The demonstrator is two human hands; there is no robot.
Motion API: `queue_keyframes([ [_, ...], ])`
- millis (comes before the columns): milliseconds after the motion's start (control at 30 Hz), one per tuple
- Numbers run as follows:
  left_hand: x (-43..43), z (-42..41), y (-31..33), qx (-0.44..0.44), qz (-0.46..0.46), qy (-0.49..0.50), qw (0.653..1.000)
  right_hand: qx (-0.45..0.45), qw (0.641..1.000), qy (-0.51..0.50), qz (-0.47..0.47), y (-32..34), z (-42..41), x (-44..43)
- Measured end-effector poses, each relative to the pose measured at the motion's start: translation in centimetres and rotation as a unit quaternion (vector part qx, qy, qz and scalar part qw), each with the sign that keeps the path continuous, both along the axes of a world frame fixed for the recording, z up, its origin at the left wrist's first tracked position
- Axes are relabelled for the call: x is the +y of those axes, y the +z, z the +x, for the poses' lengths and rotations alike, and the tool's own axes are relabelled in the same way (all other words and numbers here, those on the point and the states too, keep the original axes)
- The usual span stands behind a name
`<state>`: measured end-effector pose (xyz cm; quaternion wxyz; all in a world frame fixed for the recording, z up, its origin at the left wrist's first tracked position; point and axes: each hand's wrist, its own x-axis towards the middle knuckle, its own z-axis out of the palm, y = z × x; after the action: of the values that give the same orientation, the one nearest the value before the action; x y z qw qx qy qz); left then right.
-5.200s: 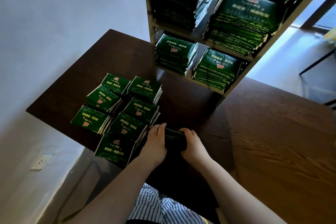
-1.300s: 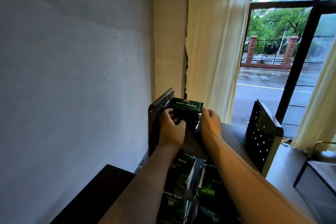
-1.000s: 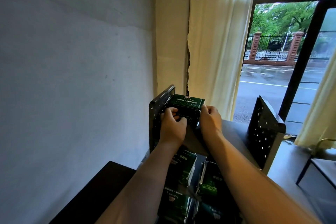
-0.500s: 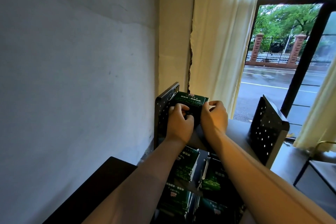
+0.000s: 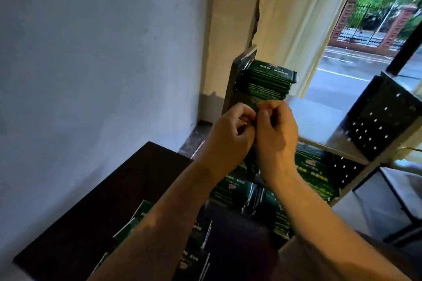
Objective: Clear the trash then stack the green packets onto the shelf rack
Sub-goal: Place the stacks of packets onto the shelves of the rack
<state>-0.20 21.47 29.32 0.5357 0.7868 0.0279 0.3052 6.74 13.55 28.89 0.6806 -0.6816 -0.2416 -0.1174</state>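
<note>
A squared stack of green packets (image 5: 267, 81) sits on the shelf rack's (image 5: 237, 80) top tier.

Pale lettering and a red emblem sit on the packets (image 5: 312, 173), but it's all too blurred to read.

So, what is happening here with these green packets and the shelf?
A person is filling a shelf rack with green packets. One stack of packets sits on the top shelf, against the left side panel. Just below it, close together, are the left hand and the right hand. Their fingers are curled, and I cannot tell whether they hold anything. Lower-shelf packets are already in place, while loose packets lie on the dark table, not yet shelved.
</note>
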Motion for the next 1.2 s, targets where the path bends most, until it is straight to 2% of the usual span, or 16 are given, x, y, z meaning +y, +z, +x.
queue_keyframes([
  [200,4.0,-3.3,-10.3,0.147,-0.020,0.004,0.989,0.062,0.994,0.013,-0.093,-10.5,-4.4,2.0],
  [333,5.8,-4.0,-18.6,0.260,-0.077,0.020,0.962,0.177,0.959,0.019,-0.221,-18.1,-5.1,3.1],
  [433,7.1,-3.8,-24.5,0.341,-0.083,0.074,0.933,0.322,0.909,0.002,-0.263,-23.5,-4.1,4.0],
  [500,7.9,-3.6,-27.5,0.437,-0.060,0.098,0.892,0.436,0.857,-0.001,-0.275,-26.7,-3.5,4.0],
  [600,8.8,-3.8,-30.4,0.545,0.002,0.094,0.833,0.551,0.784,0.022,-0.284,-29.9,-3.0,4.1],
  [667,9.2,-3.8,-31.7,0.568,-0.012,0.078,0.819,0.615,0.740,0.016,-0.271,-32.6,-2.3,4.0],
  [700,9.4,-3.6,-32.4,0.577,-0.028,0.070,0.814,0.632,0.728,0.018,-0.265,-34.9,-1.5,3.7],
  [767,9.7,-3.3,-33.1,0.584,-0.059,0.061,0.807,0.664,0.700,0.042,-0.259,-35.5,-1.5,3.7],
  [933,10.2,-2.9,-34.3,0.589,-0.090,0.036,0.802,0.676,0.697,0.055,-0.233,-32.5,-2.7,4.2],
  [1200,10.6,-2.1,-35.4,0.576,-0.188,0.067,0.793,0.704,0.680,0.055,-0.197,-33.1,-2.2,3.8],
])
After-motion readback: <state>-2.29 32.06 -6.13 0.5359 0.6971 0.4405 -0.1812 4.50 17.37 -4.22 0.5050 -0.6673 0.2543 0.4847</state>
